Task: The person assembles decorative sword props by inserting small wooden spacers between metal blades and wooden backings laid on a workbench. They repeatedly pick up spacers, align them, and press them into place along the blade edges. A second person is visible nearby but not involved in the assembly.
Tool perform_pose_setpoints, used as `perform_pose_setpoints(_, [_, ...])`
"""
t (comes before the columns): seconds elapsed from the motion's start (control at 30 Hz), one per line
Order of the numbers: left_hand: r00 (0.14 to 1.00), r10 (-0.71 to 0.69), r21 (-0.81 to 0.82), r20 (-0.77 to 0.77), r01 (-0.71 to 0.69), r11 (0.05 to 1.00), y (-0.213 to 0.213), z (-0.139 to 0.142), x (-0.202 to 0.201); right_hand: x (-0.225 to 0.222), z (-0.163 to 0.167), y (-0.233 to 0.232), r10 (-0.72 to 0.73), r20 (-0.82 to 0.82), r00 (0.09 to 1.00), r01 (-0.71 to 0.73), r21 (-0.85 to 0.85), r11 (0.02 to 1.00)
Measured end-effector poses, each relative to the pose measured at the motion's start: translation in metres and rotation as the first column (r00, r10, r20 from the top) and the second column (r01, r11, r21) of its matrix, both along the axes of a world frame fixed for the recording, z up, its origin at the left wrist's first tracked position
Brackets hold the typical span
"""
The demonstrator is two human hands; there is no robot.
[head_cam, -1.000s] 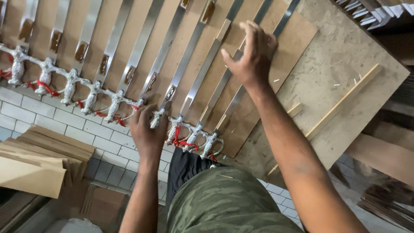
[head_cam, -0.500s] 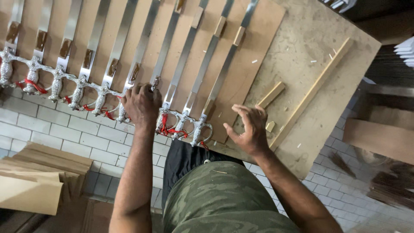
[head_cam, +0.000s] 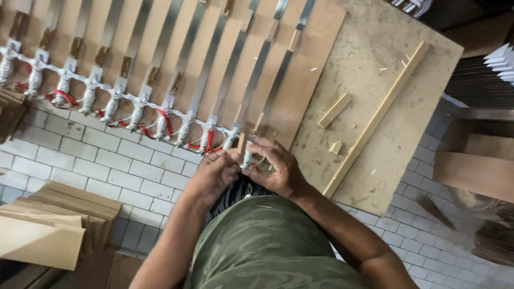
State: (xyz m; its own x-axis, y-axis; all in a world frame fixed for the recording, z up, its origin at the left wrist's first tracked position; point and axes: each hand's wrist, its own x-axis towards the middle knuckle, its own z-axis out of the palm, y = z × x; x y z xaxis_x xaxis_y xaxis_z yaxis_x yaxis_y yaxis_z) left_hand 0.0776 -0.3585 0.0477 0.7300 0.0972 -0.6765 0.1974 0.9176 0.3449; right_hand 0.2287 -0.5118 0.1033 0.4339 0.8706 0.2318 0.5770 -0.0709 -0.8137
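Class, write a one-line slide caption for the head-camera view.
Both hands, left hand and right hand, meet at the end sword's silver hilt on the wooden board.

- Even, soft daylight; faint shadows.
- Mild glare is seen on the metal blades.
- Slight motion blur at hands and frame edges.

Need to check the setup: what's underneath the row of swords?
The swords lie on a brown board, which rests on a chipboard table. Both hands, left hand and right hand, cover the nearest hilt; what's beneath it is hidden.
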Motion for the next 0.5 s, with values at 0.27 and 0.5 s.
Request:
perform_pose_setpoints(0.27, [0.986, -0.008, -0.155, 0.168, 0.034, 0.987, 0.057, -0.014, -0.049, -0.049, -0.002, 0.071, -0.046, -0.047, 0.998, 0.049, 0.081, 0.995])
perform_pose_setpoints(0.5, [0.994, -0.050, -0.057, 0.098, 0.056, 0.997, 0.138, -0.028, -0.081, -0.085, -0.025, 0.154, -0.093, 0.013, 0.996, 0.093, 0.022, 0.995])
